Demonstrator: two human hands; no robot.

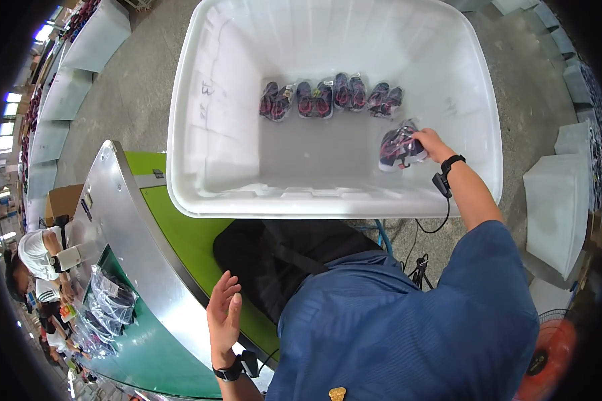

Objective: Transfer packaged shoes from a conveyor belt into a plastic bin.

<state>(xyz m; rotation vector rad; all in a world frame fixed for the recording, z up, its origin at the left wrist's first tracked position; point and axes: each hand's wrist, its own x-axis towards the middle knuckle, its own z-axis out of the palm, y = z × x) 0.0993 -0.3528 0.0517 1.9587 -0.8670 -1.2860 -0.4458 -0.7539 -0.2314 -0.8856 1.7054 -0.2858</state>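
Note:
My right hand [433, 144] reaches into a large white plastic bin [211, 150], closed on a clear plastic bag of dark shoes with pink trim [396, 148]. That bag is at the bin's right side, nearer to me than the others. Along the far part of the bin floor lies a row of similar bagged shoes [314, 99], several pairs side by side. My left hand [225, 306] is raised beside the metal edge of the work table, fingers apart and holding nothing. A black device is strapped to each wrist.
On my left runs a curved conveyor with a steel rim [137, 227] and green belt [164, 361], carrying bagged shoes [110, 301]. People work beyond it. White bins [558, 207] line the right, near an orange fan [548, 354]. Cables [418, 271] lie behind the bin's near edge.

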